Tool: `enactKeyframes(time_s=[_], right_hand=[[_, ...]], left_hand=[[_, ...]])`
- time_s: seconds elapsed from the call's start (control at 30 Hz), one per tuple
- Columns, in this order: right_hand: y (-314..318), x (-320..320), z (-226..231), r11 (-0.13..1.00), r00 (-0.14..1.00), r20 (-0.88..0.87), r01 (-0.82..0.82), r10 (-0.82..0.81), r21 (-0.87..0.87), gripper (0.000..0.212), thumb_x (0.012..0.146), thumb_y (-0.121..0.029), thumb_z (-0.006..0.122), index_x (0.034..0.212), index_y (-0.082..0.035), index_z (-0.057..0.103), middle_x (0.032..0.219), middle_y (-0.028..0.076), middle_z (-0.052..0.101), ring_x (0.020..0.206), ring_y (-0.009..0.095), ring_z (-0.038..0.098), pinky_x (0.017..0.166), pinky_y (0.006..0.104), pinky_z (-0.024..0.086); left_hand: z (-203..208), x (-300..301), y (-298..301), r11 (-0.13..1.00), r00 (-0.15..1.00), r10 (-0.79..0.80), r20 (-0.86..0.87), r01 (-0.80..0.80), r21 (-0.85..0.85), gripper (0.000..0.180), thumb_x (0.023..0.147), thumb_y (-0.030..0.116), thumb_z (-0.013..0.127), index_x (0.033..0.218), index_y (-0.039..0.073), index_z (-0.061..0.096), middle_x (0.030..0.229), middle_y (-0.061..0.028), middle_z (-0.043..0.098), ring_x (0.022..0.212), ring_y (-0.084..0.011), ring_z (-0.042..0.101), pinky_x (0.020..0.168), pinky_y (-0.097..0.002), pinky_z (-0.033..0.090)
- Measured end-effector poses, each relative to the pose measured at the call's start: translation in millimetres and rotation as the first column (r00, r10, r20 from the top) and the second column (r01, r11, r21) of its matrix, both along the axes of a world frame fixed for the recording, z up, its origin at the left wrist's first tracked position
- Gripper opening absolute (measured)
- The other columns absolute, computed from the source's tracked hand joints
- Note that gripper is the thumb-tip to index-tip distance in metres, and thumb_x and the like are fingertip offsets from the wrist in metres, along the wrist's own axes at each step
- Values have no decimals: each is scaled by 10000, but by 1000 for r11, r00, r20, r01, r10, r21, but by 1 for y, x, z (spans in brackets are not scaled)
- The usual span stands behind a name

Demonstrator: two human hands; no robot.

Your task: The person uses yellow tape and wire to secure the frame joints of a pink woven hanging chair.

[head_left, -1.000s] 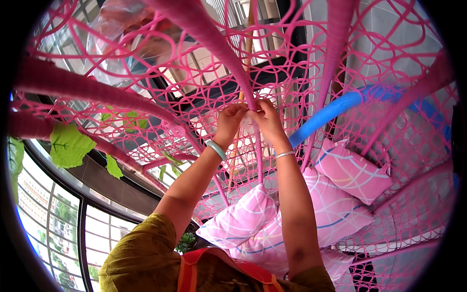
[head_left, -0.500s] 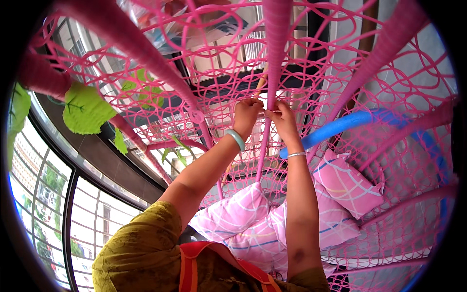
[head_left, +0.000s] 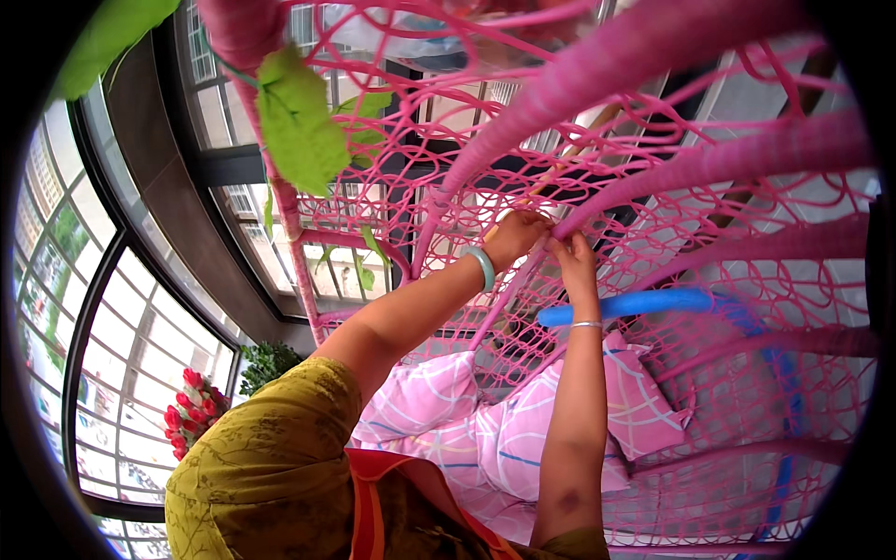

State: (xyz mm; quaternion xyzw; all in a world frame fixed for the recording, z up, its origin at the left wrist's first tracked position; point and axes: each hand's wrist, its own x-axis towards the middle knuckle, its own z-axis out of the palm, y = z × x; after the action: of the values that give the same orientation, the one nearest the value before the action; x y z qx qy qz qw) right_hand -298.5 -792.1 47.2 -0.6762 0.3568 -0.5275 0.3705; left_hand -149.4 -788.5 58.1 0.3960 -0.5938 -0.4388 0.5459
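Pink wrapped pole (head_left: 695, 170): landmark piece, slanting across pink netting, both hands at its far, narrower end.

Left hand (head_left: 519, 238): at left side of pole end, fingers bent inward; green bangle (head_left: 484, 271) at wrist.

Right hand (head_left: 576, 254): just below pole end, thumb and fingers raised against it. For both, exact grasp too small to make out; impossible to tell whether pinching pole, cord or something finer.

Blue tube (head_left: 653, 303): below pole. Pink checked cushions (head_left: 420, 401): lower still, toward left of pole.

Green leaf (head_left: 301, 121): well left of pole.

Changes within last second: view swung leftward; pole upright before, now slanting; red flowers (head_left: 194, 411) and leafy plant (head_left: 268, 366) now showing, far lower left of pole. Implication, as judged: same work spot on pole, handwork apparently uninterrupted.
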Motion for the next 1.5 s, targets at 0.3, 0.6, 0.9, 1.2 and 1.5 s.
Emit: enactKeyframes(time_s=[0.3,0.6,0.9,1.2,1.5], right_hand=[[12,2,8,987,997,69,-55,45,151,154,847,-61,552,993,-12,544,892,8,559,807,79,532,712,231,480],[1,-3,5,986,998,-9,-53,55,161,159,830,-77,580,977,-22,552,842,-6,549,750,60,515,675,213,456],[1,-1,6,975,998,9,-56,56,215,141,825,-86,586,951,-27,561,830,-5,560,742,66,528,688,222,475],[7,-3,11,984,996,-85,-2,18,180,144,822,-104,599,938,-27,565,831,1,581,749,69,551,682,224,480],[8,-1,11,982,998,-59,29,-18,185,131,835,-117,592,941,-45,561,830,-10,580,745,67,556,645,208,488]], left_hand=[[1,9,-2,991,979,29,203,-2,-132,276,849,199,501,965,-18,627,871,-135,643,811,-190,601,753,-315,454],[-2,-2,-2,970,955,230,188,-208,-129,250,747,120,584,949,-17,639,816,-144,656,740,-206,634,687,-299,488],[5,-20,12,973,892,220,-394,-176,147,72,719,27,567,745,-24,610,669,-68,600,604,-129,563,559,-248,452],[-33,26,81,991,975,126,-185,-132,-21,128,767,59,628,874,0,590,780,-19,584,681,-80,519,624,-215,428],[-38,60,107,998,998,-26,55,29,-54,29,796,45,603,803,19,616,754,1,594,675,-63,499,621,-226,414]])
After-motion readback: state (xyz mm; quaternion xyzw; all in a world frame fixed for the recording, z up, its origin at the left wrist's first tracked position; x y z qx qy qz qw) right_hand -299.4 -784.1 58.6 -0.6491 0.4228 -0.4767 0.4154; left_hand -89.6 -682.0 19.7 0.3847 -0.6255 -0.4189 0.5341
